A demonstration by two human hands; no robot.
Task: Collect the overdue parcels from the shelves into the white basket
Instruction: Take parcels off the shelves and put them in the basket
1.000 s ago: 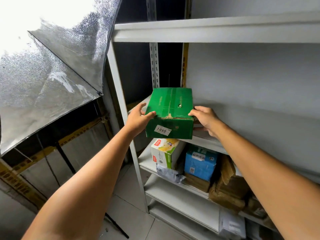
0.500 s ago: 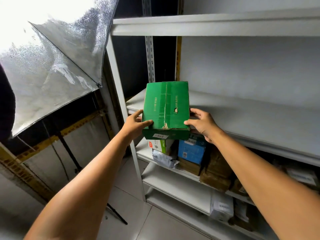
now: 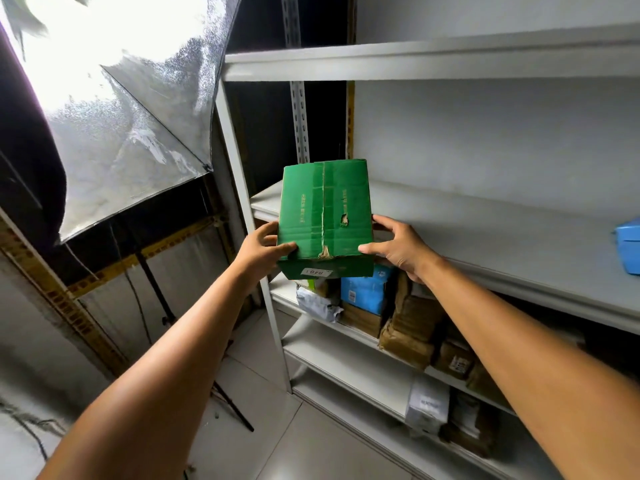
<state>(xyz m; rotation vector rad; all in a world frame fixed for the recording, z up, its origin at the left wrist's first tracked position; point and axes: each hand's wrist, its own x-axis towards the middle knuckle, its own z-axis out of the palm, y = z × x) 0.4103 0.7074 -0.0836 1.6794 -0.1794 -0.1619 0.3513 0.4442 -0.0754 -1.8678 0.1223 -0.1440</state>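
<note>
A green cardboard box [image 3: 325, 216] with a taped seam, a small torn hole and a white label on its front face is held at the front left edge of a white shelf board [image 3: 485, 230]. My left hand [image 3: 258, 252] grips its left side with the thumb on top. My right hand [image 3: 401, 249] grips its right side the same way. The white basket is not in view.
The white metal shelving [image 3: 415, 58] fills the right side. Lower shelves carry a blue box [image 3: 365, 292], brown parcels [image 3: 408, 327], a grey mailer [image 3: 317, 304] and a white box [image 3: 427, 403]. A blue parcel [image 3: 628, 245] lies at the right edge. A silver umbrella reflector [image 3: 121, 126] on a stand hangs left.
Both hands have tilted the green box so its top face shows more and its labelled front less. The view has shifted, showing more of the shelf on the right.
</note>
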